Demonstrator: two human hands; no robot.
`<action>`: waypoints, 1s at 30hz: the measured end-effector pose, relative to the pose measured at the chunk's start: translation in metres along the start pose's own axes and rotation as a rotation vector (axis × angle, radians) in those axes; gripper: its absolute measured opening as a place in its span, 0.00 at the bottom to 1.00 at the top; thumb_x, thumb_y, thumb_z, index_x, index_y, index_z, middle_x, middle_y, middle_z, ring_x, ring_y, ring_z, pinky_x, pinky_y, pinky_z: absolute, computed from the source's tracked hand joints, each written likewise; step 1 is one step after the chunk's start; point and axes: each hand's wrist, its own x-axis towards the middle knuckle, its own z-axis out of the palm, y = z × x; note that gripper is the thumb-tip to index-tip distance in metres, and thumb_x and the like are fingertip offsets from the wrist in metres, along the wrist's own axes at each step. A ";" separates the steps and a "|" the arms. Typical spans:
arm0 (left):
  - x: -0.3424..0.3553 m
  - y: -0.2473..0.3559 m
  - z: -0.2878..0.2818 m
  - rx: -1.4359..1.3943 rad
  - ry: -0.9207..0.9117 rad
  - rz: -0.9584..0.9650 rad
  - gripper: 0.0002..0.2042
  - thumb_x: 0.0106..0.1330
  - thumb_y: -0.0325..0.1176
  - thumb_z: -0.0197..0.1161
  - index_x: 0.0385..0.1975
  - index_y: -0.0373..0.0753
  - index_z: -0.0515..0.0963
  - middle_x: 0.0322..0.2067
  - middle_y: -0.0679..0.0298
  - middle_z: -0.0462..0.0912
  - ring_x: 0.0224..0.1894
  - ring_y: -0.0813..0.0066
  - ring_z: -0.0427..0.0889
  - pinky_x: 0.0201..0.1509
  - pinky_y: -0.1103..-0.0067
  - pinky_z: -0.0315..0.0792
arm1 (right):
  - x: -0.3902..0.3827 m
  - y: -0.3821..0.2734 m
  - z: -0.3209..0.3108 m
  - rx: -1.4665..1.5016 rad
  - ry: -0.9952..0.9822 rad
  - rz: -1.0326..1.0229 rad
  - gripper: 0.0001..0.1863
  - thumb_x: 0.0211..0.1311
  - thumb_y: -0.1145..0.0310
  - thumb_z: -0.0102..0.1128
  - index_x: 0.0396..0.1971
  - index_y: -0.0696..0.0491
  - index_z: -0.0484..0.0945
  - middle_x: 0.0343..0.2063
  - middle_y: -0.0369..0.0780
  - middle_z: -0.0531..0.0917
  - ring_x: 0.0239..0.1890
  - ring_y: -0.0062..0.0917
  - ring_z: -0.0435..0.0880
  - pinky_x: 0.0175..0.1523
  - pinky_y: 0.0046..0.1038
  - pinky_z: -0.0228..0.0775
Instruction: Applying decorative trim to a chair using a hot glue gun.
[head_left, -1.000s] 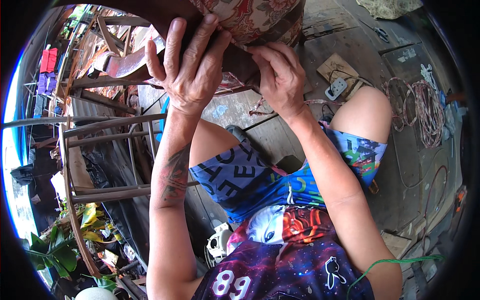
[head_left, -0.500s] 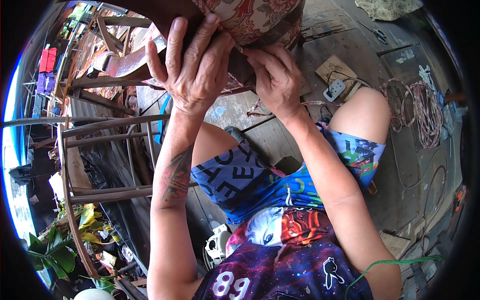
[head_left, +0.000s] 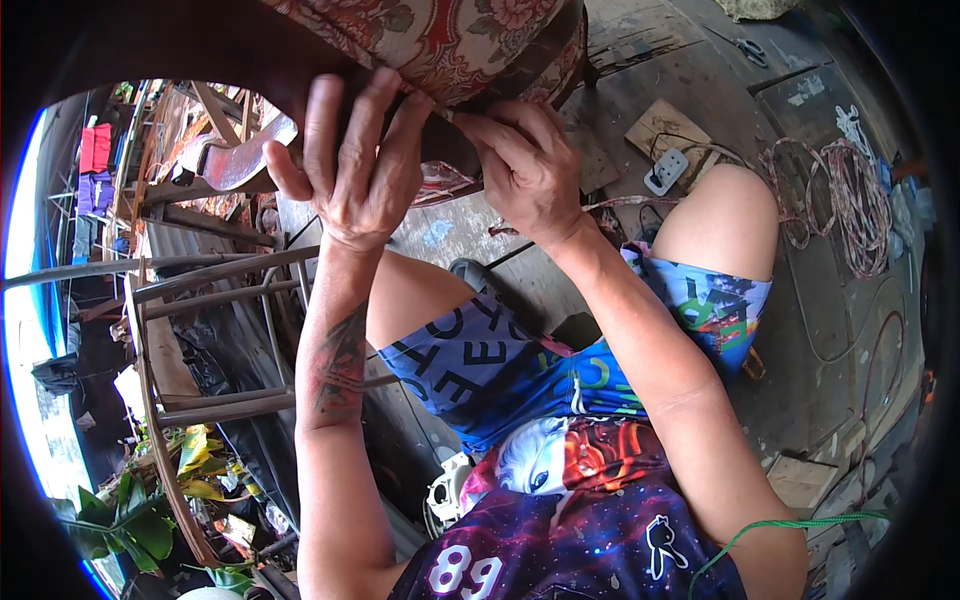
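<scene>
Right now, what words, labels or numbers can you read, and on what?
Not copied out, only described:
Shirt: large white digits.
Shorts, left leg: bold dark letters.
Shorts, right leg: greenish letters.
White socket block: any marking is too small to read.

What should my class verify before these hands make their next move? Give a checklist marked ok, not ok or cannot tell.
1. Left hand at the dark brown frame: ok, fingers spread over it.
2. Right hand at the lower edge of the floral fabric: ok.
3. Right hand's pinch secure: cannot tell, its fingertips are partly hidden.
4. Scissors beside the hands: not ok, they lie apart on the floor.
5. Coiled rope clear of the hands: ok, beyond the right knee.
6. Power socket switched off: cannot tell, too small.
</scene>
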 end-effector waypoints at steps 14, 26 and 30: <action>0.012 -0.033 -0.021 -0.083 -0.317 0.473 0.15 0.70 0.36 0.56 0.53 0.50 0.82 0.55 0.71 0.83 0.65 0.70 0.77 0.75 0.65 0.57 | 0.001 0.000 -0.005 -0.009 -0.008 -0.041 0.21 0.45 0.79 0.66 0.42 0.44 0.87 0.33 0.33 0.77 0.35 0.28 0.80 0.43 0.30 0.79; 0.007 -0.033 -0.015 -0.037 -0.262 0.496 0.13 0.68 0.36 0.58 0.50 0.52 0.84 0.56 0.76 0.82 0.65 0.71 0.76 0.74 0.64 0.60 | 0.001 -0.001 -0.005 0.024 -0.030 -0.045 0.18 0.50 0.82 0.65 0.42 0.49 0.87 0.35 0.36 0.81 0.36 0.33 0.82 0.42 0.32 0.77; 0.006 -0.036 -0.015 -0.070 -0.261 0.489 0.14 0.68 0.38 0.59 0.51 0.53 0.82 0.58 0.74 0.80 0.66 0.71 0.76 0.74 0.64 0.60 | 0.000 0.001 0.000 0.015 -0.006 -0.053 0.17 0.49 0.79 0.66 0.40 0.45 0.87 0.34 0.34 0.79 0.36 0.32 0.81 0.42 0.31 0.78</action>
